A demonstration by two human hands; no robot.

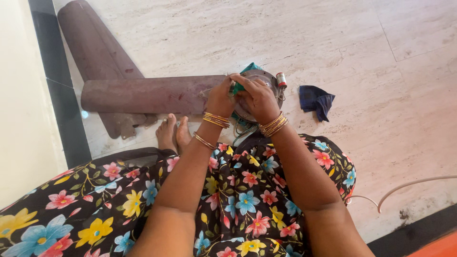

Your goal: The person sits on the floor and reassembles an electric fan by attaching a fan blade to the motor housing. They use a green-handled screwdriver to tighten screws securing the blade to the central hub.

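Fan motor (pixel 262 83), round and metal, sits on the pale stone floor just past your knees, closer to the left wall than to the right side of the floor. Both hands are on top of it. Your left hand (pixel 220 97) is clenched at the motor's left rim; what it pinches is hidden. Your right hand (pixel 259 97) is curled over the middle, grasping a green cloth (pixel 245 76) that pokes out between the two hands.

Judged from this: you appear to be wiping the housing. Keep the left hand bracing the rim so the body does not spin or slide, and work the cloth in short strokes. Mind the small red-banded cylinder (pixel 281 79) at the far rim and the wires (pixel 240 128) under the near side; both look easy to snag.

Count:
- motor, one
- fan blades, two, dark maroon: one (pixel 147 94) touching the motor's left side, one (pixel 97 45) lying angled behind it toward the wall
- cloths, two: the green one in hand, a dark blue one (pixel 316 101) lying apart to the right
- bangles (pixel 273 124), several on each wrist; exact number unclear
- white cable (pixel 409 183), one, near the floor's right edge
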